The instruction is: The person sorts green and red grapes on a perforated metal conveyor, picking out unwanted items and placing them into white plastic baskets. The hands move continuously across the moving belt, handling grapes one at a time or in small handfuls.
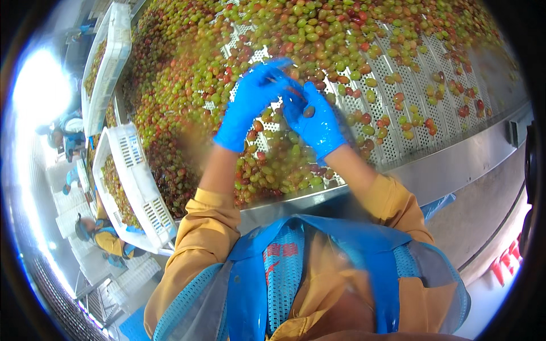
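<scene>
My left hand (256,100), in a blue glove, is raised over the perforated metal conveyor (392,102), its blurred fingers meeting those of the other hand. My right hand (313,119), also gloved in blue, is half curled with its palm turned up. A single dark grape (309,111) lies at that palm. Something reddish shows between the fingers, too blurred to name. Loose green and red grapes (273,170) lie below and around both hands, heaped thickly on the left and spread thinner on the right.
White plastic crates (140,170) holding grapes stand along the left side. The conveyor's metal edge (448,149) runs in front of my body. Farther left, a co-worker (100,234) in yellow and blue stands near stacked pale crates. Red objects (505,262) are at the lower right.
</scene>
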`<state>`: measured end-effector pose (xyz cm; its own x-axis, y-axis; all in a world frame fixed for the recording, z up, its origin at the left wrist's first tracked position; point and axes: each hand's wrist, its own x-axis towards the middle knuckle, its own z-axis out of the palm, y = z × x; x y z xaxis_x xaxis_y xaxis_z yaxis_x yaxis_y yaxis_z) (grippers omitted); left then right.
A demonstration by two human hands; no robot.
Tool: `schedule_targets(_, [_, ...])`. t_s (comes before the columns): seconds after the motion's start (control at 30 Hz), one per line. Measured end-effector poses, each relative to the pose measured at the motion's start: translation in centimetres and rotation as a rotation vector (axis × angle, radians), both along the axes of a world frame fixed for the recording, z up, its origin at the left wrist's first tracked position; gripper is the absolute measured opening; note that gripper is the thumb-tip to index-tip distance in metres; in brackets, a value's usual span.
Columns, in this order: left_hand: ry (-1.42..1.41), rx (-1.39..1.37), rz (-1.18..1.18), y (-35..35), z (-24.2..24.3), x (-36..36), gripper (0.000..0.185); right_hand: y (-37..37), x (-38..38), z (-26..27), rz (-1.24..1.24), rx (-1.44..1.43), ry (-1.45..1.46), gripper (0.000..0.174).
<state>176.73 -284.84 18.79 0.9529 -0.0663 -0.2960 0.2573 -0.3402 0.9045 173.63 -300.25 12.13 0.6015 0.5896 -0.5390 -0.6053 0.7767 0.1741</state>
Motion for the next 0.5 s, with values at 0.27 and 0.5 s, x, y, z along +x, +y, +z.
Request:
schedule_targets(0.27, [-0.192,0.552,0.386,19.6,-3.6,-4.4,0.035,-1.4,-0.5,-2.7,0.144,0.739,-0.081,0.053])
schedule_targets(0.5, [0.178,0.914,0.442,26.5,-7.6,-7.8,0.038,-2.9,1.4,-2.5,0.183,0.624,-0.118,0.056])
